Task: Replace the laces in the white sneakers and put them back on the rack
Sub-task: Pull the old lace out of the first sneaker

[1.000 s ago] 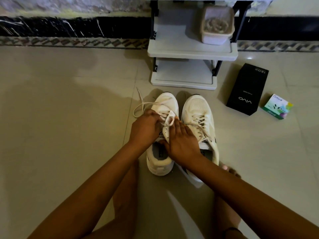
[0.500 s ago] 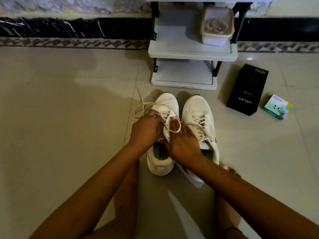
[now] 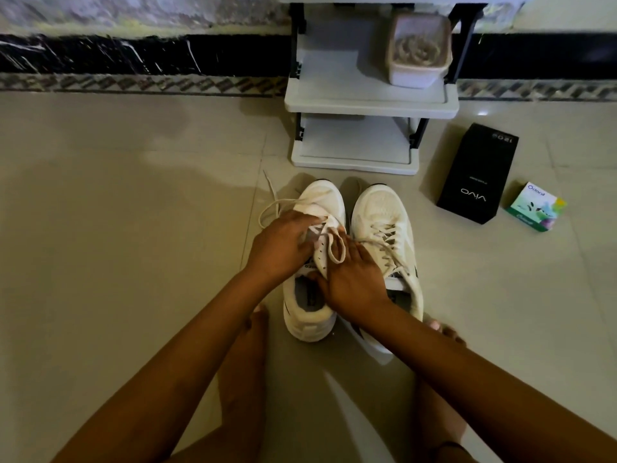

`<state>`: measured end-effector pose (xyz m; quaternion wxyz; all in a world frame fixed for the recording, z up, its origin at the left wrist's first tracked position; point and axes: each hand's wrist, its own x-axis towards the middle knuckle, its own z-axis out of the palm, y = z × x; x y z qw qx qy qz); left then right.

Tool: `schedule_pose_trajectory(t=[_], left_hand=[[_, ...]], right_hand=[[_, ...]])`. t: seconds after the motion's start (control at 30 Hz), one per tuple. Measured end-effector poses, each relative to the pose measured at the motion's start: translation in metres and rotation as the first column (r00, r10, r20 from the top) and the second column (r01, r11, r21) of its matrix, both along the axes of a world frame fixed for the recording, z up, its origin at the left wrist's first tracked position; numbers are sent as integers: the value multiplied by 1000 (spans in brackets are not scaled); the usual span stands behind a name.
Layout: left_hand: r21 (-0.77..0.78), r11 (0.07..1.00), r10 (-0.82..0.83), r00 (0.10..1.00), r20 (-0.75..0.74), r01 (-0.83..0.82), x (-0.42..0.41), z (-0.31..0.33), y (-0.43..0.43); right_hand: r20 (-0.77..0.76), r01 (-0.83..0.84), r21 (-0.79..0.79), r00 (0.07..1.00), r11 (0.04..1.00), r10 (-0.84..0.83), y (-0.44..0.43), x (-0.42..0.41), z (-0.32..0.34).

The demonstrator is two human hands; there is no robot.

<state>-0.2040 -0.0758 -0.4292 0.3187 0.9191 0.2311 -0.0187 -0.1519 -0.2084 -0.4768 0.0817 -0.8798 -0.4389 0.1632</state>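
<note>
Two white sneakers stand side by side on the tiled floor, toes toward the rack. My left hand (image 3: 283, 245) lies over the tongue of the left sneaker (image 3: 320, 202) and pinches its white lace (image 3: 334, 248). That lace forms a small loop between my hands, and a loose end trails off to the left on the floor. My right hand (image 3: 354, 279) holds the left sneaker's right side, fingers along the eyelets, thumb inside the opening. The right sneaker (image 3: 380, 212) is laced and stands untouched. The white shoe rack (image 3: 367, 105) stands just behind the sneakers.
A lidless plastic box (image 3: 417, 51) holding coiled cord sits on the rack's upper shelf. A black phone box (image 3: 477, 175) and a small green carton (image 3: 536, 205) lie on the floor at the right. My bare legs and feet flank the sneakers. A wall runs behind the rack.
The lace loop between my hands has grown and shifted slightly toward my right hand. My left hand has slid a little forward over the tongue. The sneakers stay in place.
</note>
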Motion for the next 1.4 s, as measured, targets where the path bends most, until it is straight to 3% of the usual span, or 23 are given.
schedule_pose_trajectory(t=[0.23, 0.37, 0.47, 0.63, 0.77, 0.9, 0.97, 1.17, 1.33, 1.4], left_hand=[[194, 981, 20, 999, -38, -12, 1, -5, -2], [81, 996, -37, 991, 129, 26, 5, 9, -2], [-46, 999, 36, 983, 180, -29, 6, 14, -4], [115, 993, -2, 997, -76, 10, 0, 0, -2], [173, 984, 53, 997, -52, -43, -3, -2, -3], [-181, 981, 109, 977, 184, -75, 5, 17, -1], [-277, 957, 146, 964, 224, -81, 6, 27, -4], [0, 1000, -8, 1000, 0, 8, -1, 2, 2], [140, 987, 83, 997, -2, -81, 0, -3, -2], [97, 991, 88, 996, 28, -91, 4, 2, -2]], right_hand=[[7, 7, -9, 1000, 1000, -7, 1, -1, -2], [7, -9, -19, 1000, 1000, 9, 0, 0, -3], [16, 12, 17, 1000, 1000, -12, 1, -1, -6], [3, 24, 16, 1000, 1000, -24, 1, -1, -2], [115, 51, 3, 992, 999, -51, 1, -2, 3], [201, 33, 48, 979, 998, -42, 1, -4, 3], [208, 42, 45, 977, 998, -51, 1, -4, 3], [185, 68, 113, 979, 991, -88, 1, -4, 1], [185, 62, 120, 979, 991, -84, 2, -1, 0], [195, 66, 100, 977, 993, -84, 2, -1, -1]])
